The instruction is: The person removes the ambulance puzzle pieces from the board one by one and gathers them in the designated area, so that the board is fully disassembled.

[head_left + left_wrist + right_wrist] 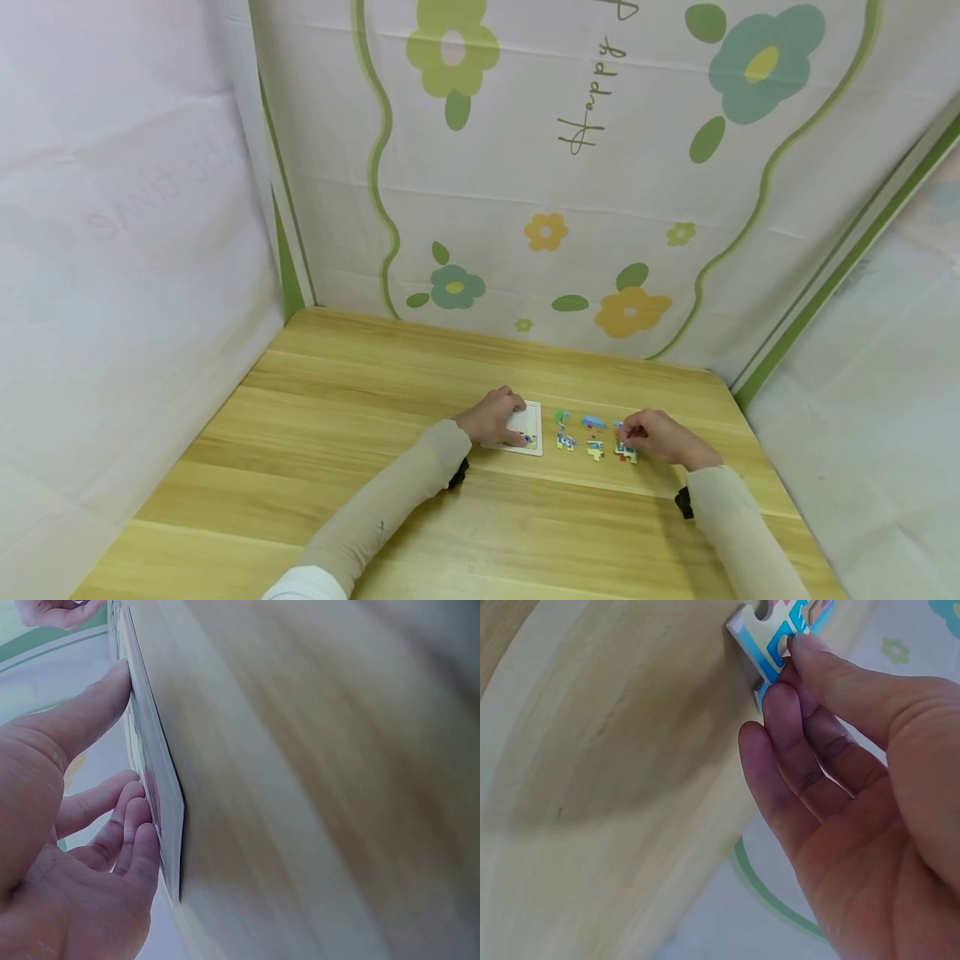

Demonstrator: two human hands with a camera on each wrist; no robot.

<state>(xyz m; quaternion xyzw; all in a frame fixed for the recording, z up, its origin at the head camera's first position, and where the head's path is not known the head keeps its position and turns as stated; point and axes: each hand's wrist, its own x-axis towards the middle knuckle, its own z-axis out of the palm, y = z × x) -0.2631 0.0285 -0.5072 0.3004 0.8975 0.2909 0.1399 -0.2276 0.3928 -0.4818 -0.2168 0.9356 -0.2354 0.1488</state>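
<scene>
A white-bordered puzzle board [534,417] lies flat on the wooden table. Across its left part rests my left hand [491,417], with the thumb and fingers spread apart. The left wrist view shows these fingertips touching the face of the board [169,802]. A colourful patch lies on the board by the thumb. To the right, my right hand [663,437] pinches a puzzle piece [769,637] between thumb and fingers. That piece is blue and cream with a cut-out edge, and the fingertips cover part of it.
Several loose puzzle pieces lie between the hands, among them a green one [562,417], a blue one [593,422] and a yellow one [595,451]. A floral curtain [480,175] stands behind the table, with white cloth walls [127,208] at both sides.
</scene>
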